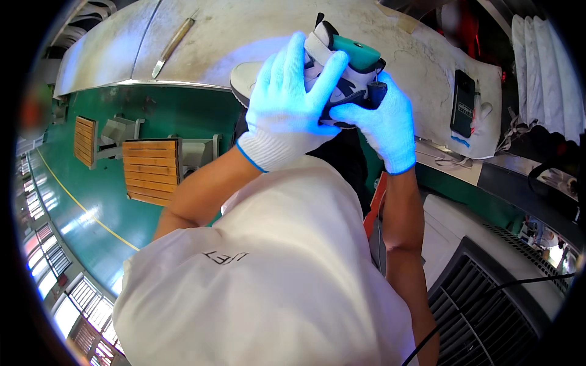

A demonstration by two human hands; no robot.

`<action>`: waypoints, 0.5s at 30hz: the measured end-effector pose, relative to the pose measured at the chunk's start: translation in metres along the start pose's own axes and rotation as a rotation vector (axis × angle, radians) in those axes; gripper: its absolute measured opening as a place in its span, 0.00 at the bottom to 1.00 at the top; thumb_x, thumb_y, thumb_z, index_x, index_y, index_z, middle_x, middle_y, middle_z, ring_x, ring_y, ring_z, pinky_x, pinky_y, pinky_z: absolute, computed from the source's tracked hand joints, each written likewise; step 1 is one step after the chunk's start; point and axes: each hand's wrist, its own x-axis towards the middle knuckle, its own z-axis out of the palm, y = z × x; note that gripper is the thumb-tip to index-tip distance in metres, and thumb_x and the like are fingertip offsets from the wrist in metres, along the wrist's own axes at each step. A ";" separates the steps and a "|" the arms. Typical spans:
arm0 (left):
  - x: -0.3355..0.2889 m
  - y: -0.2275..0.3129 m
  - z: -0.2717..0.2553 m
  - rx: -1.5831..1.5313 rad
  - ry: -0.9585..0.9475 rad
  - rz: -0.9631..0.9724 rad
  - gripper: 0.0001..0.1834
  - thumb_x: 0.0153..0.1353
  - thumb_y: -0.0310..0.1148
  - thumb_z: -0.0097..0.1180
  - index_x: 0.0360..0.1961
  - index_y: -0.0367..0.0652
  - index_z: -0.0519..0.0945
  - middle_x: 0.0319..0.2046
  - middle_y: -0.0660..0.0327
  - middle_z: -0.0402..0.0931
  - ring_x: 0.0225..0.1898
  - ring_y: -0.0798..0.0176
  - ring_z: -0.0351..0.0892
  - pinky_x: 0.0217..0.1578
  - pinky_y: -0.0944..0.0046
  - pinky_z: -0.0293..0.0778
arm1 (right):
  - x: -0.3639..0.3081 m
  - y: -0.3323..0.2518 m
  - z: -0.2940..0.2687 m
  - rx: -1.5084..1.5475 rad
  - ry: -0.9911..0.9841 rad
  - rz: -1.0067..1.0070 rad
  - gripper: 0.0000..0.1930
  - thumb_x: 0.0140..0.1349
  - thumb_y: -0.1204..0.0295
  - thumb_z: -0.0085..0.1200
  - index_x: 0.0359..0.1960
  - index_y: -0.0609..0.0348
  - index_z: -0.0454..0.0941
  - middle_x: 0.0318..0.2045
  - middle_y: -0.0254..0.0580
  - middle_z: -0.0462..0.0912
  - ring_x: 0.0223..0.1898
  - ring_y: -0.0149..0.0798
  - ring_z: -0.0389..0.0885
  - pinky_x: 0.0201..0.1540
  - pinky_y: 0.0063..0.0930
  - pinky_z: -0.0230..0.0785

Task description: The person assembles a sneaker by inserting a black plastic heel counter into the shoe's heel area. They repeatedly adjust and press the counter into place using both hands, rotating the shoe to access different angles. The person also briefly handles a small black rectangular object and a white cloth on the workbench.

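Observation:
A sneaker (pixel 348 67), white and grey with a teal heel and dark panels, is held just above the edge of a worn pale worktable (pixel 244 30). My left hand (pixel 287 104), in a white knit glove, wraps over the shoe's side with its fingers spread across the upper. From the right, my gloved right hand (pixel 384 119) grips the shoe's lower dark part near the heel. The shoe's pale sole (pixel 247 76) sticks out to the left behind my left hand.
A long knife-like tool (pixel 173 46) lies at the table's far left. A black phone (pixel 463 102) rests on the table's right part. Wooden-seated stools (pixel 152 171) stand on the green floor at left. A grey vented machine (pixel 488 293) sits low at right.

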 end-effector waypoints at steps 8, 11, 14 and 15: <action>0.018 -0.049 -0.047 -0.183 -0.438 -0.087 0.64 0.46 0.43 0.83 0.84 0.44 0.61 0.65 0.43 0.80 0.66 0.35 0.80 0.68 0.43 0.78 | -0.005 0.023 -0.019 0.008 -0.120 -0.035 0.40 0.55 0.75 0.80 0.71 0.62 0.76 0.60 0.48 0.87 0.59 0.43 0.86 0.68 0.41 0.79; 0.019 -0.046 -0.042 -0.129 -0.436 -0.139 0.62 0.46 0.46 0.83 0.82 0.47 0.64 0.62 0.45 0.83 0.62 0.37 0.83 0.65 0.43 0.80 | -0.005 0.027 -0.017 0.117 -0.135 -0.097 0.38 0.56 0.75 0.79 0.70 0.62 0.77 0.61 0.49 0.86 0.60 0.42 0.86 0.67 0.39 0.79; 0.027 -0.034 -0.042 -0.159 -0.439 -0.231 0.57 0.44 0.47 0.85 0.78 0.49 0.72 0.59 0.46 0.85 0.60 0.38 0.85 0.63 0.43 0.82 | -0.008 0.028 -0.011 0.207 -0.096 -0.110 0.37 0.57 0.75 0.79 0.69 0.62 0.77 0.58 0.49 0.89 0.56 0.41 0.87 0.64 0.38 0.80; 0.030 -0.030 -0.040 -0.186 -0.442 -0.264 0.56 0.44 0.48 0.85 0.76 0.50 0.74 0.58 0.47 0.85 0.59 0.39 0.86 0.63 0.43 0.82 | -0.008 0.029 -0.013 0.134 -0.106 -0.099 0.37 0.57 0.76 0.78 0.70 0.62 0.77 0.58 0.47 0.89 0.56 0.40 0.87 0.64 0.37 0.80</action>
